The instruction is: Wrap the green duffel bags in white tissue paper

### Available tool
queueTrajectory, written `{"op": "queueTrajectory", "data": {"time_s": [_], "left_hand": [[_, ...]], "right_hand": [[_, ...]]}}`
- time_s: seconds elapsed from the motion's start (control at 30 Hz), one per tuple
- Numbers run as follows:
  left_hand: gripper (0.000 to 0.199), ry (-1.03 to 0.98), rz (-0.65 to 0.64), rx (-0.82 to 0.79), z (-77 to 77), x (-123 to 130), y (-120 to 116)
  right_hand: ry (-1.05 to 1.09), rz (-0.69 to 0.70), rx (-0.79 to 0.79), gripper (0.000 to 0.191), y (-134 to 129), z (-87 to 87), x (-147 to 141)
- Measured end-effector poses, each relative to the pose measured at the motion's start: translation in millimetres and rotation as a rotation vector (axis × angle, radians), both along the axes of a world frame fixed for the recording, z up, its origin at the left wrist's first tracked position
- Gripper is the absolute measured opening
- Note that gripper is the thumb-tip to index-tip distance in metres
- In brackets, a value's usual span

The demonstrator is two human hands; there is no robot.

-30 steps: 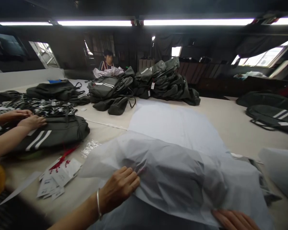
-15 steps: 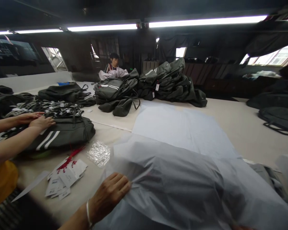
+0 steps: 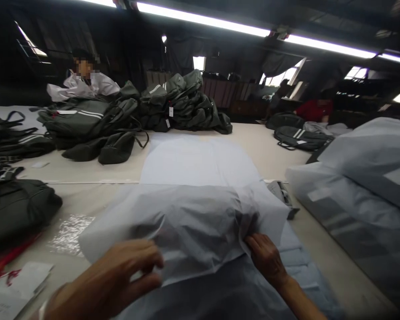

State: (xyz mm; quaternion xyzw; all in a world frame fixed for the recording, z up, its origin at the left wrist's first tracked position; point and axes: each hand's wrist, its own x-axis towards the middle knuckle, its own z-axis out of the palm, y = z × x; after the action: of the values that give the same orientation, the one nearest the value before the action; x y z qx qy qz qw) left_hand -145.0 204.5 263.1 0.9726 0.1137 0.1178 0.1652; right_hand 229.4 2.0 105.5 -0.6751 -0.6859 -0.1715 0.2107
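A frosted plastic bag (image 3: pixel 193 222) lies in front of me, with a dark bag showing dimly through it. My right hand (image 3: pixel 266 258) pinches the near edge of the plastic at its right side, where the film is bunched. Over the plastic's left part is my left hand (image 3: pixel 130 266), a little blurred. Its fingers are bent, the thumb stands apart from them, and nothing shows between. Flat under and beyond the wrapped bag spreads more pale plastic sheeting (image 3: pixel 200 158).
Filled plastic bags (image 3: pixel 363 213) are stacked at the right. Dark bags with white stripes (image 3: pixel 86 120) are piled across the table (image 3: pixel 250 146). At the left lie a clear packet (image 3: pixel 71 235) and white tags with red cords (image 3: pixel 20 284). Other people stand beyond the table.
The view has turned right. My left hand has let go of the plastic's left side, and its thumb now stands apart. My right hand has come into full view, gripping the plastic edge.
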Motion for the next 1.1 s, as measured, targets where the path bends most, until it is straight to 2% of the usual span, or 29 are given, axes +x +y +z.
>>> {"op": "queueTrajectory", "data": {"time_s": [0.03,0.07,0.1,0.13,0.2,0.27,0.33,0.37,0.5,0.53,0.6,0.7,0.77,0.83,0.9,1.03,1.1], "left_hand": [[0.014,-0.058,-0.035,0.028,13.1,28,-2],[0.020,-0.163,-0.073,0.110,19.8,57,-4],[0.030,-0.214,-0.127,0.211,19.8,85,-6],[0.041,-0.212,-0.185,0.303,13.9,110,-7],[0.066,-0.163,-0.302,0.428,-9.7,148,-8],[0.076,-0.084,-0.376,0.473,-36.5,168,-8],[0.075,-0.015,-0.401,0.480,-54.5,172,-5],[0.073,0.009,-0.402,0.480,-58.7,172,-4],[0.076,0.048,-0.403,0.473,-56.1,169,0],[0.077,0.053,-0.406,0.468,-54.3,170,0],[0.078,0.057,-0.409,0.455,-52.5,172,0],[0.078,0.047,-0.402,0.431,-53.4,174,0],[0.080,0.043,-0.398,0.417,-54.9,174,0],[0.083,0.048,-0.403,0.411,-56.0,172,0],[0.083,0.054,-0.408,0.408,-56.0,170,-1],[0.081,0.057,-0.397,0.397,-48.7,166,-7],[0.083,0.050,-0.403,0.407,-40.6,168,-13]], "right_hand": [[0.011,-0.013,-0.012,0.022,-1,-2.6,0],[0.021,-0.026,-0.028,0.020,-2,-5.2,-1],[0.030,-0.035,-0.049,0.020,-4,-7.8,-3],[0.041,-0.041,-0.072,0.020,-7,-10.2,-4],[0.075,-0.044,-0.129,0.022,-15,-15.6,-9],[0.134,-0.043,-0.189,0.023,-29,-23.3,-14],[0.223,-0.067,-0.235,0.021,-49,-34.7,-23],[0.277,-0.095,-0.250,0.020,-61,-41.6,-28],[0.519,-0.284,-0.281,0.021,-116,-69.7,-61],[0.627,-0.376,-0.270,0.022,-130,-75.0,-68],[0.908,-0.650,-0.216,0.031,-156,-83.2,-79],[1.352,-1.135,-0.004,0.062,-191,-92.8,-87],[1.692,-1.296,0.114,0.085,-209,-101.4,-96],[2.086,-1.290,0.095,0.105,-219,-113.9,-112],[2.383,-1.182,0.028,0.118,-220,-129.1,-135],[2.590,-0.981,0.129,0.133,-199,-156.6,-177],[2.653,-0.909,0.178,0.131,-189,-166.7,-187]]}}
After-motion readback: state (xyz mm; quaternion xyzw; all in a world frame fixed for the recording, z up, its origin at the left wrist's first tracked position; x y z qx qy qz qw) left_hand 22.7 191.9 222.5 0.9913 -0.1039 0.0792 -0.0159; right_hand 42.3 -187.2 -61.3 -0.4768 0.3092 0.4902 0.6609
